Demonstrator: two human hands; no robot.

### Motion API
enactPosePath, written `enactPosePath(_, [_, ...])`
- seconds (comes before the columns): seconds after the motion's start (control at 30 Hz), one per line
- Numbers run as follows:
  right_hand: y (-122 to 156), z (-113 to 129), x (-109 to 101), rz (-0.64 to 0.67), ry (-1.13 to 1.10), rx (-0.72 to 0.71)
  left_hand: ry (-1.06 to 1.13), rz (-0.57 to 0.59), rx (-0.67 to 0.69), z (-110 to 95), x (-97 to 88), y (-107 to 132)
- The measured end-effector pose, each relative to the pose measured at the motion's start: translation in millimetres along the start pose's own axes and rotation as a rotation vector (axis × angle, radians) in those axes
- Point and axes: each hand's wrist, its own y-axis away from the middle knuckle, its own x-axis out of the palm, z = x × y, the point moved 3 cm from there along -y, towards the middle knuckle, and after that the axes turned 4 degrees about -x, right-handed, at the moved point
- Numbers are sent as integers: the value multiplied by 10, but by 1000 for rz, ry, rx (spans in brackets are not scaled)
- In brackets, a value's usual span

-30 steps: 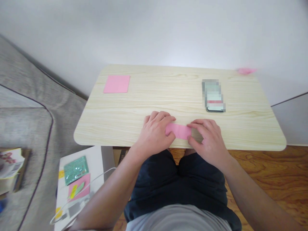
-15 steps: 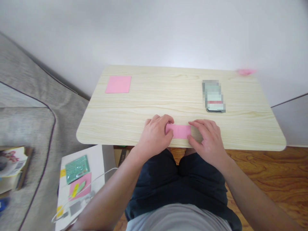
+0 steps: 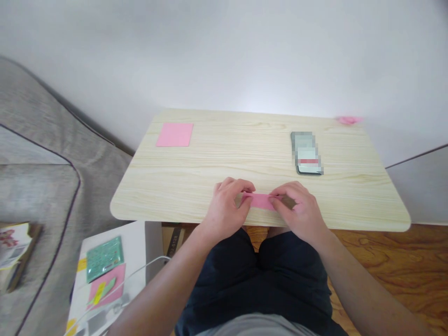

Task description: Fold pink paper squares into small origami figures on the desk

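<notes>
Pink strip (image 3: 261, 201) has its ends pinched by left hand (image 3: 228, 205) and right hand (image 3: 301, 206).

The right hand (image 3: 303, 207) is shifting toward nine o'clock, its thumb and fingertips now closing on the three o'clock end of the pink paper strip (image 3: 261, 201). The left hand (image 3: 229, 203) is narrowing its thumb-to-finger gap. Between them, the strip is showing less surface. The tabletop (image 3: 224, 154) is sitting farther toward six o'clock in view.
</notes>
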Motion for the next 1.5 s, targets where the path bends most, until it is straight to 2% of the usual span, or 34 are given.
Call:
enactPosePath(0.23, [21, 80, -64, -98, 27, -104, -96, -76, 96, -55, -5, 29])
enactPosePath(0.4, [157, 10, 14, -71, 102, -178, -197, -7, 143, -26, 43, 102])
enactPosePath(0.53, [238, -25, 41, -24, 145, -176, -233, 53, 170, -14, 57, 153])
enactPosePath(0.77, [291, -23, 14, 17, 158, -184, -226, 69, 207, -5, 44, 200])
enactPosePath(0.9, [309, -21, 6, -33, 117, -190, -213, -1, 204, 4, 29, 222])
enactPosePath(1.0, [281, 5, -18, -95, 99, -197, -208, -94, 215, -1, 27, 214])
enactPosePath(1.17, [204, 58, -75, -207, 156, -256, -189, -318, 332, 3, 48, 199])
enactPosePath(1.23, [203, 58, -75, -210, 171, -285, -189, -348, 363, 18, 61, 212])
enactPosePath(1.3, [229, 43, -57, -178, 170, -292, -202, -283, 344, 37, 77, 228])
enactPosePath(1.43, [316, 12, -6, -100, 159, -254, -216, -82, 258, 66, 74, 266])
enactPosePath(1.5, [347, 12, 11, -72, 152, -235, -209, -30, 237, 73, 56, 278])
